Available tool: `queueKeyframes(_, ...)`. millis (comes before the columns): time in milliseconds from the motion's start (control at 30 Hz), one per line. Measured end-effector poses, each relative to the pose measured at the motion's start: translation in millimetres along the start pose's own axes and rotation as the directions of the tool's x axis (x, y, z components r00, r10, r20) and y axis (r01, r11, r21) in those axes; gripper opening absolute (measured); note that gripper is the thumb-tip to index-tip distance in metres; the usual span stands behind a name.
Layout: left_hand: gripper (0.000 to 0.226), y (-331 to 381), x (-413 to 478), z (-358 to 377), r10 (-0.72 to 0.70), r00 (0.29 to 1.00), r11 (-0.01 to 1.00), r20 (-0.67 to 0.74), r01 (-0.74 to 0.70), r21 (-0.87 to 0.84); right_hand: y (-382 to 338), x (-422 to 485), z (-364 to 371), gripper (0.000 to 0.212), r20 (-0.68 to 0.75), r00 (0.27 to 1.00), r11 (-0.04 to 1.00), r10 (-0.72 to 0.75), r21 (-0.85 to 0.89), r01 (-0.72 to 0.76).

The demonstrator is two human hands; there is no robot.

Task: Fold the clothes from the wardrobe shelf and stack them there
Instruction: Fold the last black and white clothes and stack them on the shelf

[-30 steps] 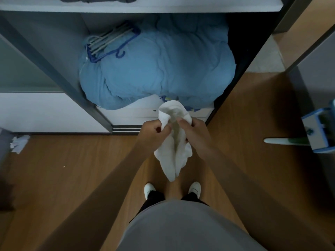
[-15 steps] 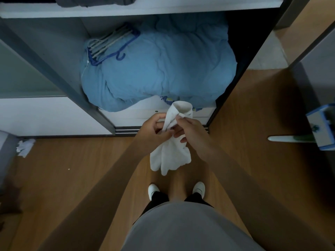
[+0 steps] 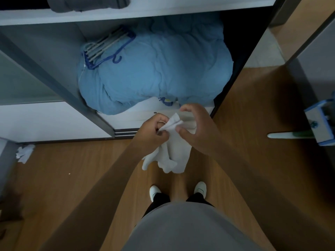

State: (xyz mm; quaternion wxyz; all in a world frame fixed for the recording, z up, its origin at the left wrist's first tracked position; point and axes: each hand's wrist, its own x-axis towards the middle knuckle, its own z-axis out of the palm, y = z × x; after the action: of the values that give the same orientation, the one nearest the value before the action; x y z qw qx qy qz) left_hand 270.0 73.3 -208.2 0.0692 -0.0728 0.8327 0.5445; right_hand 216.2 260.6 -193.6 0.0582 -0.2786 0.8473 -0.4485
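Before the wardrobe (image 3: pixel 45 66), left hand (image 3: pixel 154 131) and right hand (image 3: pixel 195 129) both grip a cloth (image 3: pixel 172 153), seemingly not yet folded; one garment (image 3: pixel 87 3) lies on the far shelf (image 3: pixel 163 12).

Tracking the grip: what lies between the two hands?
In the head view, a corner of the white garment sits between the left hand and right hand; both hold it.

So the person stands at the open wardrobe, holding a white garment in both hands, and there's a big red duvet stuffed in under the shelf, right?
Not quite: the duvet is light blue, not red, as the head view shows. The rest holds: the left hand and the right hand both hold the white garment in front of the open wardrobe.
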Motion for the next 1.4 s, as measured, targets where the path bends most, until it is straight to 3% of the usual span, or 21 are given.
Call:
queueKeyframes(100, 0.032, 5, 0, -1, 0.023, 0.996, 1.000, 0.085, -0.022, -0.021, -2, 9, -6, 0.060, 0.175, 0.984, 1.000, -0.022, 0.015, 0.020)
queueKeyframes(200, 0.037, 9, -1, -4, 0.060, 0.993, 0.998, 0.097, -0.060, 0.002, -4, 14, -8, 0.043, 0.299, 0.953, 0.996, 0.036, 0.066, -0.059)
queueKeyframes(333, 0.039, 5, -1, -9, 0.129, 0.990, 0.991, 0.051, -0.130, 0.019, -6, 11, -4, 0.016, 0.252, 0.967, 0.999, -0.034, 0.002, 0.035)
queueKeyframes(500, 0.034, 0, -6, -17, 0.180, 0.981, 0.974, 0.078, -0.188, 0.123, -9, 9, 2, 0.014, 0.181, 0.982, 0.997, -0.051, -0.041, 0.059)
queueKeyframes(600, 0.022, -9, -9, -15, 0.222, 0.974, 0.954, 0.037, -0.225, 0.200, -12, 11, 2, 0.009, 0.196, 0.978, 0.995, -0.077, -0.054, 0.089)
queueKeyframes(767, 0.026, -19, -10, -6, 0.195, 0.980, 0.928, -0.036, -0.172, 0.329, -19, 15, 4, 0.018, 0.226, 0.966, 0.987, -0.124, -0.070, 0.143)
queueKeyframes(900, 0.024, -24, -6, 0, 0.268, 0.963, 0.880, 0.014, -0.251, 0.404, -21, 15, 4, 0.019, 0.240, 0.959, 0.980, -0.153, -0.087, 0.178)
queueKeyframes(1033, 0.030, -35, -4, 8, 0.171, 0.985, 0.877, -0.016, -0.145, 0.458, -23, 14, 0, 0.019, 0.213, 0.962, 0.976, -0.173, -0.096, 0.197)
queueKeyframes(1233, 0.029, -38, 2, 7, 0.194, 0.970, 0.861, -0.149, -0.095, 0.500, -23, 14, -9, 0.020, 0.219, 0.965, 0.978, -0.142, -0.122, 0.171)
queueKeyframes(1400, 0.020, -52, 9, -10, 0.134, 0.939, 0.932, -0.317, -0.010, 0.363, -15, 12, -13, 0.028, 0.284, 0.959, 0.988, -0.025, -0.139, 0.067)
